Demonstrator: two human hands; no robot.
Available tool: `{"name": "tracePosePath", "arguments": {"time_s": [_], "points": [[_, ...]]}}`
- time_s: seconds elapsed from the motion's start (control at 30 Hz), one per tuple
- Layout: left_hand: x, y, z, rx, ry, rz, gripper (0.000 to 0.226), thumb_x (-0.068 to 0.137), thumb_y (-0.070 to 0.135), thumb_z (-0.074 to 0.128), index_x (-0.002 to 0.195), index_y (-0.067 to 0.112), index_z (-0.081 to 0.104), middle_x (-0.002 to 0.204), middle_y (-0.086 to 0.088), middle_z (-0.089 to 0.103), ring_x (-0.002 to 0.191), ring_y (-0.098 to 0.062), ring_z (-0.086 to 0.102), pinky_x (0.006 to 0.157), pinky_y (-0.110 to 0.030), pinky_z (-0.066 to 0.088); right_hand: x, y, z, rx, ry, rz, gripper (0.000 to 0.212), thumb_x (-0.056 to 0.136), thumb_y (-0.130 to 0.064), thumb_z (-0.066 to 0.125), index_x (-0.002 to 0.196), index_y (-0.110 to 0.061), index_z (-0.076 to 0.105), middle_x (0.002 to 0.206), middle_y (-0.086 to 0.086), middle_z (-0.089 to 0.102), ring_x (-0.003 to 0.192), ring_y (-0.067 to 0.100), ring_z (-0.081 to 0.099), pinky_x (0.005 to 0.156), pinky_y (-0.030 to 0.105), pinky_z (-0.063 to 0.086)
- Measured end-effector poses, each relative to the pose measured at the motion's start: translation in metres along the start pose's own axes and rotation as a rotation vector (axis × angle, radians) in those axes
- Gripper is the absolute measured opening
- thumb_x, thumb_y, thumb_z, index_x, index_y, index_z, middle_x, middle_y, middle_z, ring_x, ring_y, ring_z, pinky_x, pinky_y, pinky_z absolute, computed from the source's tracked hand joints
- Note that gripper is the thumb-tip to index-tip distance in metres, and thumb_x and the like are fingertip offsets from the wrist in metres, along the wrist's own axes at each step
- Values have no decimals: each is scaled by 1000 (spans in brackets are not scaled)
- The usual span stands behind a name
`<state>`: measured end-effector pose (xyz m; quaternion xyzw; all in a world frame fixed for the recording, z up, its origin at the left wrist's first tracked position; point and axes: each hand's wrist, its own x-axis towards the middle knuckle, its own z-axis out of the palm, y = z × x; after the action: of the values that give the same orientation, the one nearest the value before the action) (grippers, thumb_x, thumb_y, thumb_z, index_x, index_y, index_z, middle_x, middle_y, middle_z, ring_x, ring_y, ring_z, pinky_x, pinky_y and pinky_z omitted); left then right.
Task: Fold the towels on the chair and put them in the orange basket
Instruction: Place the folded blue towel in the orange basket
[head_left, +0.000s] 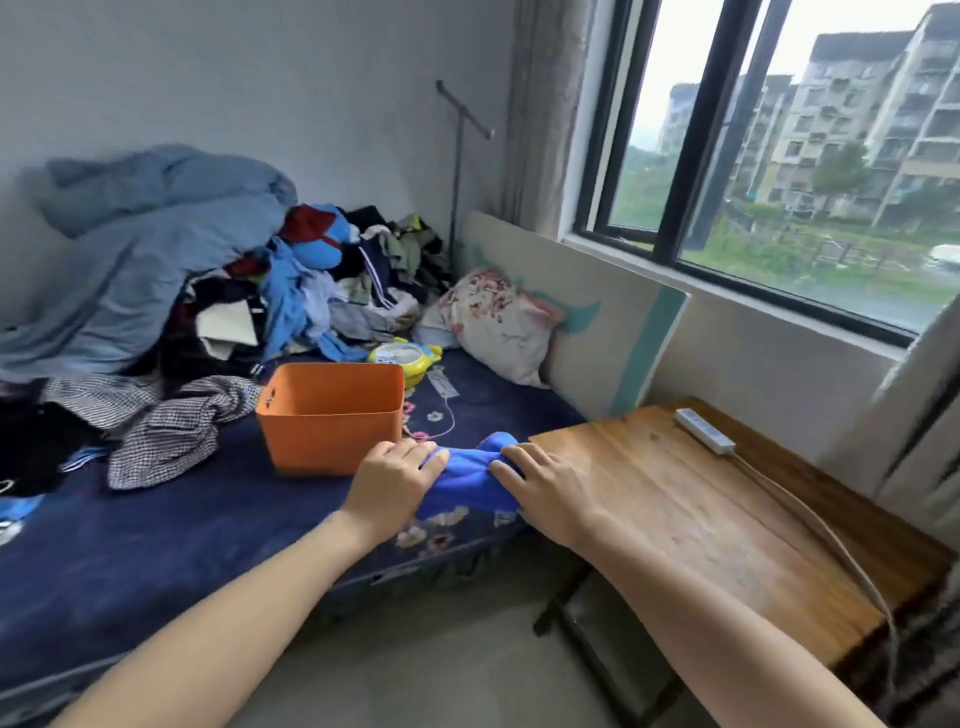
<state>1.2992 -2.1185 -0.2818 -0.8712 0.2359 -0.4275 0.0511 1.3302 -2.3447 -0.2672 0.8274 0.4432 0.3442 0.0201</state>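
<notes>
A bright blue towel (470, 480) lies folded on the edge of the dark blue bed, between my two hands. My left hand (395, 480) presses on its left side, fingers curled over the cloth. My right hand (540, 480) grips its right side, fingertips on the fabric. Just behind and left of the towel, the orange basket (330, 421) stands upright on the bed, and what I see of its inside looks empty. No chair is in view.
A wooden table (701, 519) with a white power strip (705, 430) and cable stands right of the towel. A heap of clothes (311, 280), a blue duvet (140, 249), checked cloth (176, 431), a floral pillow (493, 322) and a yellow toy (405, 358) crowd the bed. Window at right.
</notes>
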Motion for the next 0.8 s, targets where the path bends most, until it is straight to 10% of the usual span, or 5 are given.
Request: {"name": "tracePosePath", "arguments": {"time_s": [0.23,0.5,0.8], "points": [[-80,-112,-28,111,-68,-155,26,73,8,41,97,14,48,80,-3,71,60,-21,65,49,-26,50,117,-77,59,143,-1,-170,53,55,-14,77,101,-12,52,90,9,66,75,26,64,55,28,54],[-155,-238,-41,157,-135,-237,30,70,6,38,97,13,47,82,-3,72,61,-21,66,51,-24,50,231,-168,122,223,53,-202,33,69,-13,41,102,-12,46,86,7,65,70,25,63,52,29,52],[-166,-270,8,64,-234,-330,33,68,8,37,98,14,48,83,-1,71,61,-19,65,50,-25,50,265,-151,168,244,-45,-276,63,43,-11,76,100,-14,49,88,5,66,74,22,64,55,26,51]]}}
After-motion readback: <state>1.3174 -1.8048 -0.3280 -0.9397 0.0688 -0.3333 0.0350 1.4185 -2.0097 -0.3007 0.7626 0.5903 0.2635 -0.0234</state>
